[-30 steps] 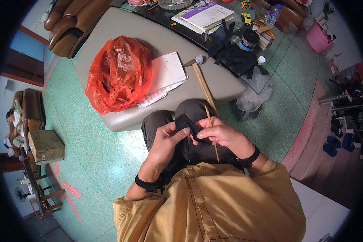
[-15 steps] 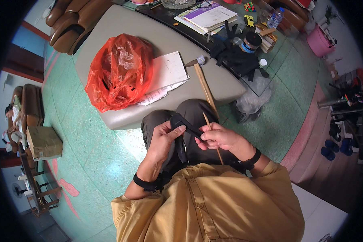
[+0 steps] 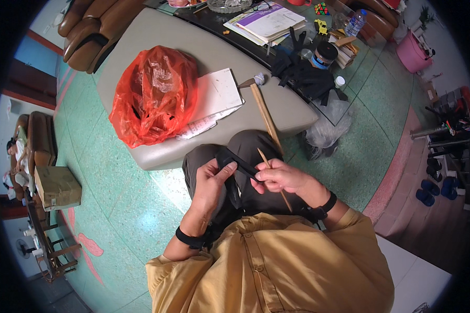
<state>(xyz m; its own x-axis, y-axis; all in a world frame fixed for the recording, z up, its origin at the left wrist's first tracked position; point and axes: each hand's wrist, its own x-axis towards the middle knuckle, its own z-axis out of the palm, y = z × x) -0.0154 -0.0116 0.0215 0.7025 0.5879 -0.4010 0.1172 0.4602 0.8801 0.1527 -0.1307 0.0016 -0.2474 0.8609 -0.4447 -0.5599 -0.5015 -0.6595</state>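
Over my lap, a black fabric strip (image 3: 245, 168) stretches between my two hands, and a loose length of it hangs down between my thighs. My left hand (image 3: 209, 182) pinches its wider end with the thumb on top. The strip's other end is in the closed fingers of my right hand (image 3: 285, 177). That same hand also holds a thin pointed wooden stick (image 3: 262, 153), slanting through the fingers with its tip up. A flat wooden slat (image 3: 266, 116) leans from the grey seat to my right knee.
On the grey padded seat (image 3: 159, 31) lie a red plastic bag (image 3: 154, 99) and a white board (image 3: 222, 91). Black strips (image 3: 308, 73), a jar (image 3: 324, 55) and papers (image 3: 269, 23) crowd the dark table. A clear bag (image 3: 326, 128) hangs at its corner. A cardboard box (image 3: 57, 188) stands left.
The wooden stick in my right hand has tilted further, its tip moving left. Both hands have shifted slightly, still holding the black strip.
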